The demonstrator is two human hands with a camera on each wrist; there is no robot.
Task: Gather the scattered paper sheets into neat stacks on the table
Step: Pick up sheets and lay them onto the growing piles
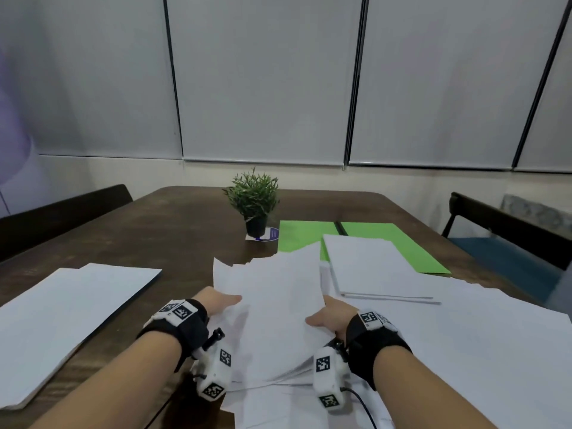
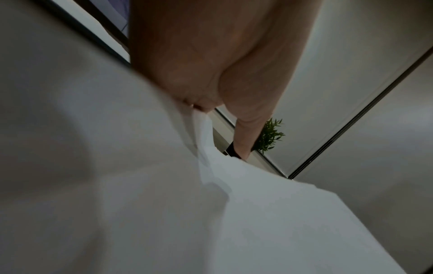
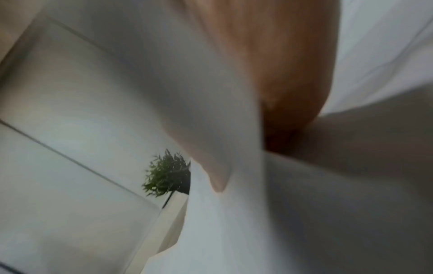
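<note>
Lying squared at far left, one finished stack [image 1: 66, 320] rests on the surface [image 1: 173, 224]. At centre, left hand [image 1: 216, 301] and right hand [image 1: 332, 317] grasp a raised, ragged bundle of sheets [image 1: 275, 308], fingers curled round its sides. Loose sheets [image 1: 464, 345] sprawl rightward, ungathered; another stack [image 1: 374, 267] overlaps a green folder [image 1: 402, 243].

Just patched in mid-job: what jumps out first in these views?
Both hands, left hand and right hand, grip a ragged bundle of white sheets at centre. Behind stands a small potted plant, with a green folder to its right under a paper stack.
</note>
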